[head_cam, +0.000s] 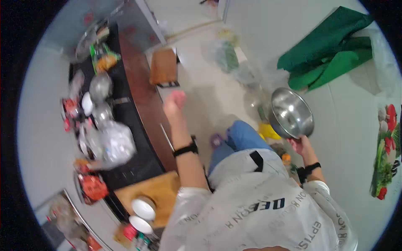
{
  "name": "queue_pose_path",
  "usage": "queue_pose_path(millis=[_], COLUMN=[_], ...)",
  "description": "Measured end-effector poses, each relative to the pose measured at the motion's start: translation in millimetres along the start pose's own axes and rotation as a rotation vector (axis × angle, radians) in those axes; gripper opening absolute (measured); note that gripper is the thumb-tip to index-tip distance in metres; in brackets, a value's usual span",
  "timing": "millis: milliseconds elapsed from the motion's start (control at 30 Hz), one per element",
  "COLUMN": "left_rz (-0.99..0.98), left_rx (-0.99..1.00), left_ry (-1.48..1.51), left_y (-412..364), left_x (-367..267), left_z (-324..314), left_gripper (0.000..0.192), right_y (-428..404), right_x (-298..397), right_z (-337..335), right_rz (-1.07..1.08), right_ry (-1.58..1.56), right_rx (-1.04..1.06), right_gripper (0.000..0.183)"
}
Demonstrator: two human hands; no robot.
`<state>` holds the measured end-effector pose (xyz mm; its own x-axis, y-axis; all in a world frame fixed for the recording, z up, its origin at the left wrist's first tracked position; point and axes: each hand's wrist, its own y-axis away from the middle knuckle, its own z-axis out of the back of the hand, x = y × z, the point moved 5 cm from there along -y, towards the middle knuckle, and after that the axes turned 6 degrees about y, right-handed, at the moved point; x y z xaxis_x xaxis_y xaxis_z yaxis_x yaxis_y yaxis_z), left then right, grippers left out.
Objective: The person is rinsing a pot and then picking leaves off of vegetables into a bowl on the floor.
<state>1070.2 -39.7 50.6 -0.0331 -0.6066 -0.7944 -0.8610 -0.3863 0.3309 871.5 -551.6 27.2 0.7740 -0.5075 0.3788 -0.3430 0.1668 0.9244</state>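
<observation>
A stainless steel bowl (291, 113) hangs tilted at my right side, its mouth facing inward. My right hand (300, 145) grips its rim at the near edge. In front of me my left hand (175, 102) is raised beside the counter edge, blurred by motion. Its fingers look curled in, and nothing shows in them. Close to that hand, beyond it, is a brown wooden board or stool top (164, 66). Black bands circle both of my forearms.
Along the left runs a black countertop (133, 169) crowded with metal bowls (101, 86), a clear plastic bag (117, 144) and a red-filled tray (93, 187). White bowls (143, 208) sit by a wooden cutting board (166, 194). Bagged vegetables (229, 56) lie on the floor; green cloth (326, 47) hangs at right.
</observation>
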Motion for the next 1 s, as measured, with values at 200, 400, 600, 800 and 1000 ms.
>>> queue_pose_path(millis=[200,400,600,800,1000], left_rz=[0.291,0.404,0.497,0.708,0.747], left_rx=[0.161,0.349,0.576,1.068,1.509], left_ry=[-0.115,-0.317,-0.599,-1.028,-1.319], left_y=[-48.8,-153.6,-262.0,-282.7,-269.2], left_x=[27.1,42.9,60.2,131.0,191.4], left_z=[-92.3,-229.7,-387.6,-540.9,-668.7], left_gripper=[0.022,0.023,0.023,0.024,0.028], right_y=[-67.1,-109.8,-117.9,-119.7,-113.9], right_x=[-0.2,35.1,71.8,53.4,88.1], right_z=[12.0,-21.4,-47.8,-90.1,-157.0], right_rz=[-0.089,0.013,0.004,-0.054,-0.018], right_ry=[-0.163,-0.426,-0.586,-0.839,-1.151], right_rx=[-0.093,-0.189,-0.401,-0.635,-0.773], right_gripper=[0.033,0.032,0.026,0.027,0.03])
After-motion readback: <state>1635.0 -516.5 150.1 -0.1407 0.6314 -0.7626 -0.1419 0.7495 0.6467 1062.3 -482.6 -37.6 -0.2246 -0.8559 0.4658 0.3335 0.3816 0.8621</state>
